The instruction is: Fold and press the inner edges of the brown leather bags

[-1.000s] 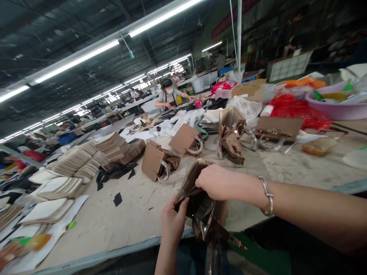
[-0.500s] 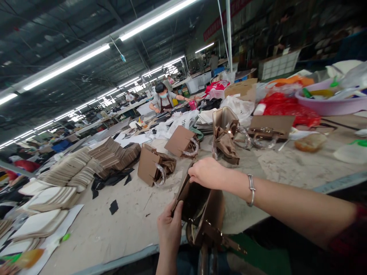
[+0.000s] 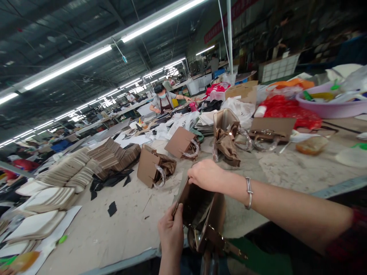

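I hold a brown handbag (image 3: 205, 217) open at the near edge of the worktable (image 3: 132, 225). My left hand (image 3: 171, 235) pinches the bag's left rim from below, fingers closed on it. My right hand (image 3: 207, 175), with a silver bracelet on the wrist, grips the far rim from above, fingertips curled into the opening. The bag's metal clasp and handle hang down toward me over the table edge.
Several more brown handbags (image 3: 151, 166) stuffed with paper lie across the table. Stacks of beige panels (image 3: 74, 170) sit at the left. A purple basin (image 3: 332, 103) and red plastic (image 3: 286, 109) are at the right. A person (image 3: 163, 100) works at the far end.
My right hand has slid slightly left and up along the bag's rim, and the bag has tipped a little more upright. My left hand keeps its grip.
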Demonstrator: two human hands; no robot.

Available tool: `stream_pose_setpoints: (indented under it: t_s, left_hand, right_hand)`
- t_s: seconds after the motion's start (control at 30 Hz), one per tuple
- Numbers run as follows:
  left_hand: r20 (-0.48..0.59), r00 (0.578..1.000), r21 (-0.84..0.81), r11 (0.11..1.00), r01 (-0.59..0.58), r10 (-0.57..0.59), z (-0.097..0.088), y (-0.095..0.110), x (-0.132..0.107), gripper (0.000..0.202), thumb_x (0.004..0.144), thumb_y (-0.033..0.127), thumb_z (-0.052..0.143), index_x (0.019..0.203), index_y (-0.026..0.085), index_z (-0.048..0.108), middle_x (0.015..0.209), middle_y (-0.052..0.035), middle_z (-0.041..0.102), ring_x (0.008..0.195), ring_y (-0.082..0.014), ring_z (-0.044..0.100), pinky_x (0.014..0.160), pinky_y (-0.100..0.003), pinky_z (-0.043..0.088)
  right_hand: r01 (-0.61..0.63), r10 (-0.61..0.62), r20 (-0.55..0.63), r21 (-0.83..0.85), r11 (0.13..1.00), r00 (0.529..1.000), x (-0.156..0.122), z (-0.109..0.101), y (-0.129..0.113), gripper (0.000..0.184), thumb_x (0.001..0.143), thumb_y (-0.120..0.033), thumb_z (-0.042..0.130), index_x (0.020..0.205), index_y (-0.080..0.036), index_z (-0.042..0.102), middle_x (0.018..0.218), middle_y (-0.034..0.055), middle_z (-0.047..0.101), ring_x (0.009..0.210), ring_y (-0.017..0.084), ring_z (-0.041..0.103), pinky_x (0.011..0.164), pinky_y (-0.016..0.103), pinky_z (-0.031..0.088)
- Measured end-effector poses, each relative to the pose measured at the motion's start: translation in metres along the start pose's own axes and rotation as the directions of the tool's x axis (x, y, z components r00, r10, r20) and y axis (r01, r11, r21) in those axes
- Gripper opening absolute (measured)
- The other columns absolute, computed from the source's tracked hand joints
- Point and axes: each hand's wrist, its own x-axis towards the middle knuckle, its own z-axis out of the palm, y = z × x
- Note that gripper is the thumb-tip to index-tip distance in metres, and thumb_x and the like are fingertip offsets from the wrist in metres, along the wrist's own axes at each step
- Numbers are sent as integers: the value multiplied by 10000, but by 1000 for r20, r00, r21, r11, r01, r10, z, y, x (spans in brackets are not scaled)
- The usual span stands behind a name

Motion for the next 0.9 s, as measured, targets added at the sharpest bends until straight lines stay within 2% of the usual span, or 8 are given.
stream_pose_setpoints:
  t_s: [0.3, 0.5, 0.6, 0.67, 0.73, 0.8, 0.9]
  left_hand:
    - [47, 999, 16, 1000, -18, 17, -1, 1, 0, 341, 809, 448, 538, 946, 190, 714, 913, -51, 726, 872, -225, 660, 742, -291, 522]
    - [88, 993, 105, 991, -82, 73, -5, -2, 4, 346, 827, 443, 513, 960, 185, 700, 909, -57, 727, 838, -223, 673, 722, -294, 532]
    - [128, 985, 183, 973, -137, 114, -11, 2, 7, 405, 808, 424, 545, 1133, 200, 634, 987, -61, 718, 895, -230, 670, 726, -294, 535]
    - [180, 974, 235, 956, -176, 135, -16, 7, 10, 469, 803, 420, 556, 1222, 212, 574, 1021, -60, 710, 913, -226, 667, 718, -285, 529]
    - [227, 965, 311, 929, -202, 134, -21, 13, 13, 405, 829, 420, 518, 1168, 218, 612, 970, -55, 721, 851, -215, 673, 692, -274, 512]
    - [251, 961, 415, 883, -218, 119, -26, 20, 16, 325, 867, 406, 453, 1007, 217, 677, 836, -46, 728, 743, -197, 668, 649, -262, 481]
    - [323, 943, 584, 767, -264, 78, -30, 37, 23, 334, 896, 372, 399, 807, 207, 676, 667, -38, 685, 647, -185, 633, 592, -256, 415]
  right_hand:
    - [-21, 21, -13, 3, 1000, 1000, -2, -2, -1, 229, 843, -361, 536, 751, -188, 654, 776, 78, 705, 745, 235, 663, 587, 276, 442]
    - [-36, 37, -32, 16, 999, 999, -3, -7, -3, 231, 822, -349, 580, 1002, -207, 603, 794, 63, 709, 740, 216, 658, 598, 264, 439]
    - [18, -18, 0, 33, 999, 1000, -1, -7, -3, 122, 827, -292, 564, 848, -215, 657, 796, 60, 713, 762, 209, 657, 608, 258, 436]
    - [42, -42, 2, 33, 999, 999, 1, -7, -3, 139, 818, -265, 563, 769, -196, 673, 783, 72, 712, 761, 213, 658, 599, 261, 435]
    - [58, -58, -9, 27, 998, 998, 2, -8, -4, 150, 811, -246, 562, 755, -177, 683, 772, 87, 709, 751, 218, 658, 586, 263, 436]
    - [69, -69, -11, 20, 997, 998, 2, -9, -4, 156, 807, -227, 557, 748, -163, 687, 764, 96, 707, 737, 221, 657, 573, 264, 435]
    - [99, -99, -18, 18, 995, 995, 1, -10, -4, 157, 803, -201, 549, 743, -154, 685, 750, 97, 704, 719, 223, 657, 554, 265, 433]
